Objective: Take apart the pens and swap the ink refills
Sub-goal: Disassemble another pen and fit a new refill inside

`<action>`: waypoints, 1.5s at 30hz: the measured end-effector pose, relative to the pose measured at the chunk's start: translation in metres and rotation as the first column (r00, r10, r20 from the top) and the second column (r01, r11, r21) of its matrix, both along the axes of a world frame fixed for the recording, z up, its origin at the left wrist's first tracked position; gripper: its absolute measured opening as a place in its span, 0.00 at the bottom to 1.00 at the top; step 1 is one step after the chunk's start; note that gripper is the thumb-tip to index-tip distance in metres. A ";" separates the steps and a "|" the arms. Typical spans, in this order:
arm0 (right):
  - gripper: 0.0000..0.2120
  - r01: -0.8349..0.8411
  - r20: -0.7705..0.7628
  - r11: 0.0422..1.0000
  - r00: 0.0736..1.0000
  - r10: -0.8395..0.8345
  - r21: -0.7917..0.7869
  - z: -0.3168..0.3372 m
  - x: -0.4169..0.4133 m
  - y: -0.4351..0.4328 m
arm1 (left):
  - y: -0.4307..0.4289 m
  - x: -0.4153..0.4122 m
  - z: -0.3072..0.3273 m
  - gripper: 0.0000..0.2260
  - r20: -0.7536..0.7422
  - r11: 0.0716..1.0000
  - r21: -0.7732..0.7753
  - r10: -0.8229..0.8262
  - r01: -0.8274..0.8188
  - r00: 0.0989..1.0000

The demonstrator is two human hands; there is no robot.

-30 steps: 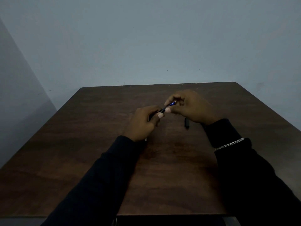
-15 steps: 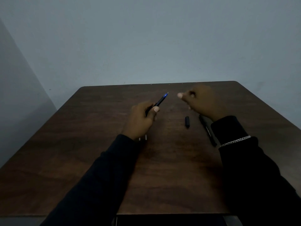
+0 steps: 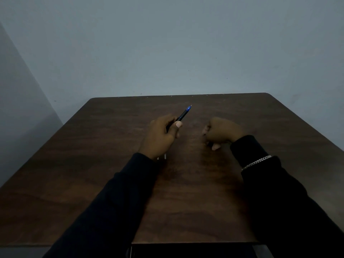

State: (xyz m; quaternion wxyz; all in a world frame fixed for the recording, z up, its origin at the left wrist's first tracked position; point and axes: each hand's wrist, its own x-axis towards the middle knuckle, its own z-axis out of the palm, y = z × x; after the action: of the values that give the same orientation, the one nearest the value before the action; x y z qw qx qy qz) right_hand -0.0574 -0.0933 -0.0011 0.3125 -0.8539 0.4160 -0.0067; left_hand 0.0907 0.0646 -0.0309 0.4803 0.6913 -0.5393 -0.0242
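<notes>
My left hand [image 3: 160, 135] grips a black pen [image 3: 183, 114] by its lower barrel above the dark wooden table [image 3: 186, 202]. The pen's blue tip points up and to the right. My right hand [image 3: 221, 132] is down on the table to the right, knuckles up and fingers curled under. Its thumb and fingertips pinch a small black pen piece [image 3: 209, 143], which is mostly hidden. The other black pen that lay further right is covered by my right hand and sleeve.
Two small pale ends [image 3: 162, 157] stick out from under my left wrist on the table. A silver bracelet [image 3: 256, 162] sits on my right sleeve. The table meets a pale wall at its far edge.
My right hand let go of the pen tip, swung out to the right, then dropped to the table over the small black piece. My left hand kept the pen and stayed nearly still.
</notes>
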 end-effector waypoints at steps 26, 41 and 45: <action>0.07 -0.294 0.915 0.900 0.340 -0.216 0.322 0.014 0.001 0.013 | -0.001 -0.003 -0.001 0.11 -0.011 0.997 0.044 -0.062 0.062 0.998; 0.08 -0.196 0.890 0.972 0.456 -0.027 0.130 0.007 0.009 0.034 | 0.001 -0.005 -0.005 0.11 -0.020 0.997 0.005 -0.073 0.073 0.997; 0.07 -0.163 0.882 0.978 0.469 -0.037 0.127 0.004 0.011 0.032 | 0.002 -0.010 0.001 0.12 -0.098 0.997 0.050 -0.060 0.065 0.993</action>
State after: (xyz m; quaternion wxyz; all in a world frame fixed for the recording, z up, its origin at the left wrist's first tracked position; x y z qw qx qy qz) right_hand -0.0464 -0.0618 0.0029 0.5630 -0.7088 0.1629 -0.3925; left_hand 0.0807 0.0665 -0.0297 0.4863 0.6846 -0.5360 -0.0866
